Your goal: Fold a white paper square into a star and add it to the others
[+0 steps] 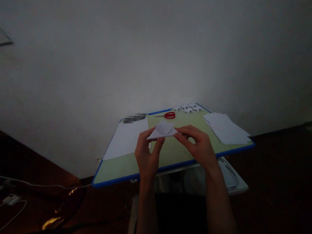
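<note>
Between my two hands, above the table, is a folded white paper [163,130], roughly triangular with a raised flap in its middle. My left hand [148,153] pinches its left corner and lower edge between thumb and fingers. At the right corner, the thumb and index finger of my right hand [198,143] are closed on the same paper. Beyond it lie red-handled scissors [169,115], blades pointing left. Several small folded paper pieces [189,108] sit in a group at the table's far edge.
The pale green table [122,167] has a blue rim. On its left lies a large white sheet [126,140] with a dark, pixelated long object [134,118] at its top. A stack of white paper [227,128] is on the right. A wall stands behind; white cables [42,185] run at lower left.
</note>
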### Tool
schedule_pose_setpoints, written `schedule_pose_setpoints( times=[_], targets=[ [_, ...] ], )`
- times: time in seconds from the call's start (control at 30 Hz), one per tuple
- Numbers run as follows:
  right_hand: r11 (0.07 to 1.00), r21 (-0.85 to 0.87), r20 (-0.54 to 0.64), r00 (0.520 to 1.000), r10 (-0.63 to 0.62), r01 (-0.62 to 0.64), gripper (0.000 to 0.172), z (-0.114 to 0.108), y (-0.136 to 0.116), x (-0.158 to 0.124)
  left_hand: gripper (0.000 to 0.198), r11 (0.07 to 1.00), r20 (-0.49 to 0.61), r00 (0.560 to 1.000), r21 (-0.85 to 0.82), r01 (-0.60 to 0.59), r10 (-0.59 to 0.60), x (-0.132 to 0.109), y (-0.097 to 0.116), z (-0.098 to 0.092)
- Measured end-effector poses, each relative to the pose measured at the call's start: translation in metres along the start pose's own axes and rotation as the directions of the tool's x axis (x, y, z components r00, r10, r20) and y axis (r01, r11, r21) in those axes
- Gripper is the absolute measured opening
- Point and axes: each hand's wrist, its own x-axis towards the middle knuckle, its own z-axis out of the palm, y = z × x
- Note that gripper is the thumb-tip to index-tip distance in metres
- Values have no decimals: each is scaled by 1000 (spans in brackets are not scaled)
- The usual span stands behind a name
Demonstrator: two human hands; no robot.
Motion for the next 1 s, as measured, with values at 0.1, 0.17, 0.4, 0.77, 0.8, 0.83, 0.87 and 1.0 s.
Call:
schedule_pose_setpoints(
  times=[0.1,0.17,0.4,0.77,0.8,0.83,0.87,1.0],
  targets=[
    [999,38,-31,999,-24,25,6,-1,3,0,22,999,28,1000,51,7,-9,0,0,-2],
    [998,67,-45,999,-2,5,7,-2,4,-1,21,999,48,998,38,32,-33,0,2,-1],
    [989,103,33,994,106,-109,17,0,3,-3,33,977,62,982,-113,182,-176,-3,13,5],
    [969,191,102,985,141,-158,22,0,3,-7,33,943,22,963,-197,269,-270,-3,6,1],
    [965,197,113,981,155,-175,26,0,4,-7,34,941,23,960,-194,277,-278,-3,5,0],
    [962,201,122,979,165,-187,30,0,5,-8,35,940,27,959,-188,283,-283,-3,4,-1],
    [960,200,131,977,170,-194,33,1,5,-8,34,941,33,958,-182,285,-284,-3,3,-1],
    [975,162,131,982,133,-154,37,2,3,-6,24,950,84,968,-189,249,-237,-2,3,-3]
  ],
)
